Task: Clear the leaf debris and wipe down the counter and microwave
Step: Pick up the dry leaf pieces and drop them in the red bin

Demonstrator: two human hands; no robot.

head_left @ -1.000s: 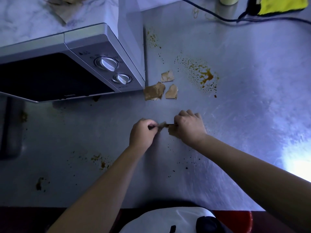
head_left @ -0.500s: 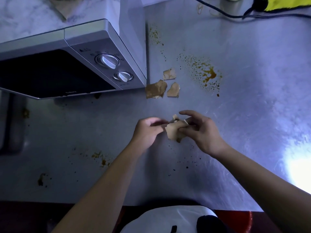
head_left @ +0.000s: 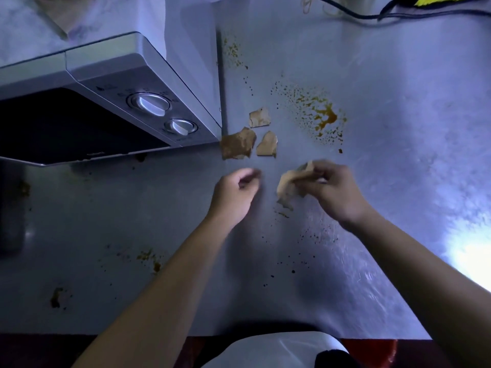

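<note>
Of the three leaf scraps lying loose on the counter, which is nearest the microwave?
The largest, darkest scrap, leftmost, right by the microwave at its front corner. The upper pale scrap and lower pale scrap lie farther right.

The steel counter [head_left: 398, 181] in front of me is scuffed and spotted. The microwave [head_left: 106, 102] stands on it at ten o'clock. Just off the microwave's near corner, towards twelve, lie three dry leaf pieces: a big one [head_left: 237, 143] touching that corner, a smaller one [head_left: 267, 144] beside it, and a third [head_left: 259, 117] just behind. An orange-brown stain [head_left: 322, 116] spreads at one o'clock. A black cable [head_left: 358, 14] runs along the far edge. Dried splotches [head_left: 148, 258] sit at seven o'clock.
</note>
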